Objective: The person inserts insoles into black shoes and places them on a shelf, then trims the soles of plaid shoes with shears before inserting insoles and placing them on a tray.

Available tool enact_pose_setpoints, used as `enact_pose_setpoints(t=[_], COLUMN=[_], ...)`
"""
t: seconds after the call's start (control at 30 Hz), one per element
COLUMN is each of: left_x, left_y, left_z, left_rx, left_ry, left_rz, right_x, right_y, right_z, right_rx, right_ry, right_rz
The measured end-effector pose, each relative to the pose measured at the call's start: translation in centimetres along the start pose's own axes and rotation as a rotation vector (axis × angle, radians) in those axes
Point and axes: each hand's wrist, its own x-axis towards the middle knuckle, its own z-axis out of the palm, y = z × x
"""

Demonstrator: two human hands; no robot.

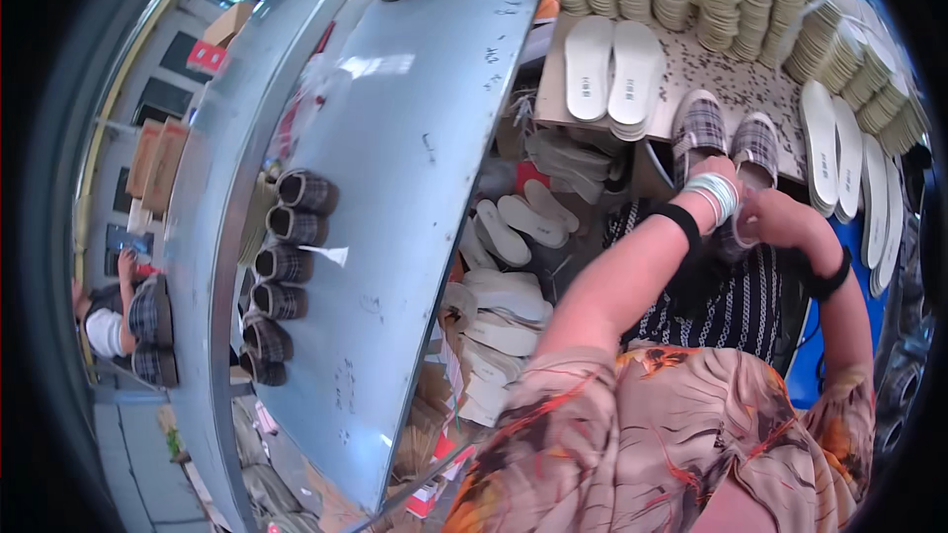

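Two brown-and-white plaid slip-on shoes, a left one and a right one, rest with their toes against the near edge of the worktable. My left hand, with pale bands round its wrist, bends over the shoe openings. Its fingers look curled, but what they hold is hidden. Around the rear of the right shoe my right hand is closed. Patterned dark cloth covers my lap under the shoes.
White insoles lie at the table's left, more insoles at its right. Tall insole stacks line the back. Left stands a pale blue metal shelf with several plaid shoes. Loose insoles heap below. A person is far left.
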Motion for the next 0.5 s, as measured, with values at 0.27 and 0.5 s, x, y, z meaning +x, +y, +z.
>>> enact_pose_setpoints(t=[0.27, 0.5], left_x=[-14.0, -43.6], left_y=[-6.5, -16.7], left_z=[-11.8, -24.4], left_rx=[0.003, -0.931], left_ry=[0.342, 0.929], left_rz=[0.027, -0.217], right_x=[-4.7, -2.3], right_y=[-9.1, -12.7], right_z=[-4.1, -2.5], right_rx=[0.241, 0.054], right_ry=[0.662, 0.361], right_rz=[-0.306, -0.337])
